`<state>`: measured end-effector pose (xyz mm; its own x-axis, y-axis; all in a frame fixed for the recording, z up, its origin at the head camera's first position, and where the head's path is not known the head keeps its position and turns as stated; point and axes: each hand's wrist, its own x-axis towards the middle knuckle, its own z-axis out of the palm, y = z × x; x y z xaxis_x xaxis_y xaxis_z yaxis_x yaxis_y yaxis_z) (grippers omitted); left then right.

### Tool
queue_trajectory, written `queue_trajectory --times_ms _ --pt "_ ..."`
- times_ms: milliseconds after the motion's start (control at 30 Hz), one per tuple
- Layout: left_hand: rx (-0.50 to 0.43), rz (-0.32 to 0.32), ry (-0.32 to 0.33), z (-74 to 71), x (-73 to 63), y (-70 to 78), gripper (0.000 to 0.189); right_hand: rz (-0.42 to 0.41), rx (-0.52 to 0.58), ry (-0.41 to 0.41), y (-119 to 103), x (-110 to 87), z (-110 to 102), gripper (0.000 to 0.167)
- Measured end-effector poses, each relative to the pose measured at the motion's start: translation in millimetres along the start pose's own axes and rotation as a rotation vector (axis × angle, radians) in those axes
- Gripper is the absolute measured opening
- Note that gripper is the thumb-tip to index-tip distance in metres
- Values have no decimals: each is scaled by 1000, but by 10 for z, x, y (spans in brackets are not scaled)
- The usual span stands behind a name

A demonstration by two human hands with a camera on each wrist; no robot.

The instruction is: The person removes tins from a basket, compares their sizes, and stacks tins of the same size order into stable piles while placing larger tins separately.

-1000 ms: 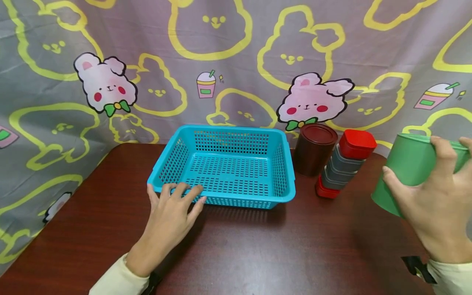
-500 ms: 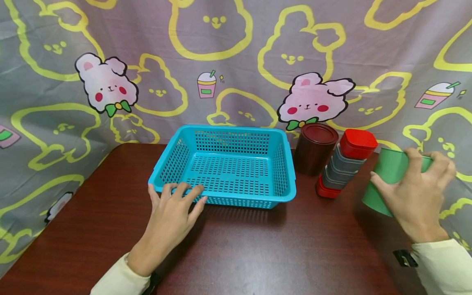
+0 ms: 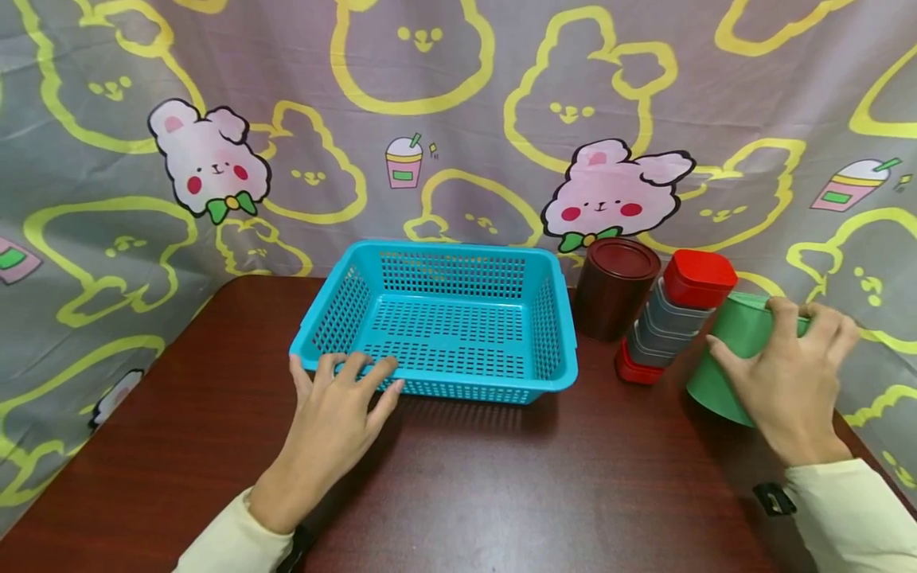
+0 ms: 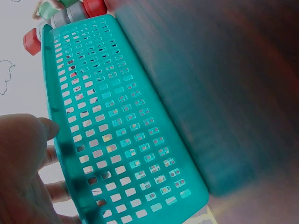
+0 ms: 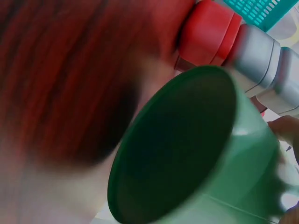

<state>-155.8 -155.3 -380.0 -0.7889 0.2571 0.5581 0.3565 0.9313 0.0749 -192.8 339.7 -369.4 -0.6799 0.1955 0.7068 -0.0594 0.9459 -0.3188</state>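
At the front left of a blue plastic basket (image 3: 458,384), my left hand (image 3: 325,430) holds the rim. Its fingers hook over the edge and the thumb lies at the outer side, as the left wrist view also shows. My right hand (image 3: 795,390) grips a green tapered container (image 3: 741,334) at the right side of the table, thumb on the near left and fingers over the upper far side. The container leans slightly. In the right wrist view its wide round end (image 5: 177,144) shows dark and hollow, angled toward the tabletop.
Just left of the green container stands a leaning stack of grey containers (image 3: 662,330) with a red top piece (image 3: 698,278) and red base (image 3: 636,366). A dark brown lidded canister (image 3: 612,298) is behind it. A patterned curtain (image 3: 458,95) backs the table (image 3: 501,477).
My right hand has moved left and down with the green container, bringing it close beside the stack. The left hand stays at the basket rim.
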Motion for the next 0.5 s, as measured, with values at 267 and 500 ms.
queue_trajectory --times_ms 267,500 --pt "7 5 17 2 11 0 30 -21 -12 8 19 -34 23 69" --pt "14 6 16 2 7 10 29 21 -50 -53 58 -63 12 63"
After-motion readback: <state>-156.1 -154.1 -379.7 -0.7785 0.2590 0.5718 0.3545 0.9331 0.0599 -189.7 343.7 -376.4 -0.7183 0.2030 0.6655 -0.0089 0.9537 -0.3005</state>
